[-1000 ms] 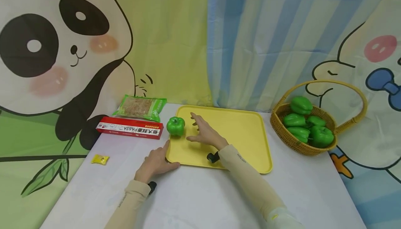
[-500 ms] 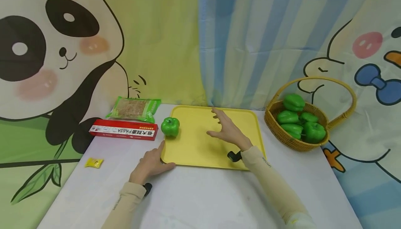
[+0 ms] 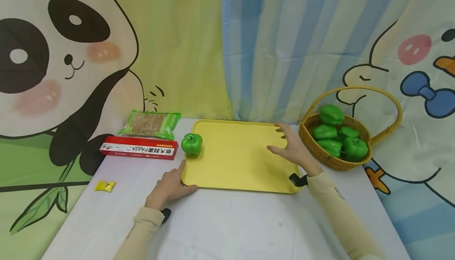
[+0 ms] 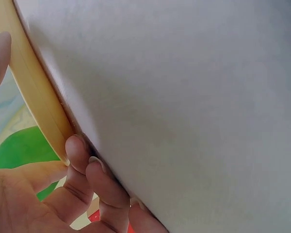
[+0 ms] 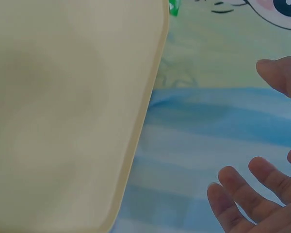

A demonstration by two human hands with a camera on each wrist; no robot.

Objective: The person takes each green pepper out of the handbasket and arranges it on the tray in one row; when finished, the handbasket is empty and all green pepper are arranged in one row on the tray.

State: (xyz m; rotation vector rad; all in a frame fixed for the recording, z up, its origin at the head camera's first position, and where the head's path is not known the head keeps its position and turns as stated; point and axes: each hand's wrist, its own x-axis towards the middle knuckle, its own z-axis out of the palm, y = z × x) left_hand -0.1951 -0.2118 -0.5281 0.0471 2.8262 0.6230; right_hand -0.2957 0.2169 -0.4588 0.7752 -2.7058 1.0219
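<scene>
A green bell pepper [image 3: 192, 144] sits on the left side of the yellow tray [image 3: 231, 161], close to the rim. My left hand [image 3: 168, 189] rests at the tray's near left corner. Its thumb touches the front edge and its index finger the left edge; in the left wrist view the other fingers lie lightly bent on the table. Over the tray's right part hovers my right hand [image 3: 293, 149], fingers spread and holding nothing. Just right of that hand stands a wicker basket [image 3: 313, 153] with several green bell peppers [image 3: 355, 149] inside.
Left of the tray lie a red pasta box [image 3: 138, 147] and, behind it, a green-edged food packet [image 3: 151, 123]. A small yellow wrapped packet [image 3: 104, 185] is nearer the table's left edge. Printed curtains [image 3: 270, 46] hang behind the table.
My right hand has moved right, away from the bell pepper on the tray and towards the basket. The left hand stays at the tray corner. The head view has turned slightly right.
</scene>
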